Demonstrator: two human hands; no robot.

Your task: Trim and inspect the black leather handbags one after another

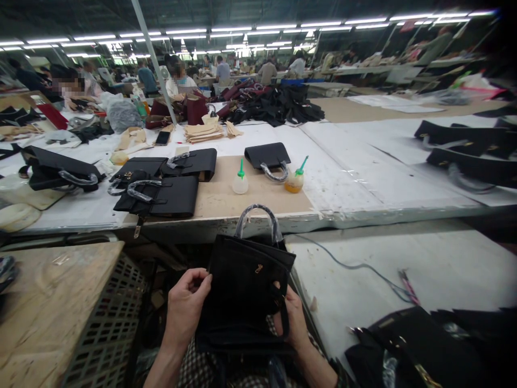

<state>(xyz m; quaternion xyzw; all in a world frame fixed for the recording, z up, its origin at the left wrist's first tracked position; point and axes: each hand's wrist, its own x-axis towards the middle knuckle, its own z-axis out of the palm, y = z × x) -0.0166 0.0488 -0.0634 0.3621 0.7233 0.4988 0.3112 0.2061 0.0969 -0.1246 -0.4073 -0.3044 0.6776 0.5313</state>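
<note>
A black handbag [238, 291] rests on my lap, tilted, with its plastic-wrapped handle [258, 210] standing up toward the table edge. A small gold fitting shows on its front panel. My left hand [188, 296] pinches the bag's left edge between thumb and fingers. On the other side, my right hand [293, 318] grips the right edge near a dark strap [285, 318], some of its fingers reaching through behind the strap. The lower part of the bag, with a second wrapped handle, is dark and hard to make out.
Several black handbags [173, 194] lie on the white-covered table [355, 178]. Two small bottles with green nozzles, one clear [240, 185] and one amber [294, 180], stand ahead. A plastic crate [109, 312] is at left; more black bags [416, 345] sit at right. People work farther back.
</note>
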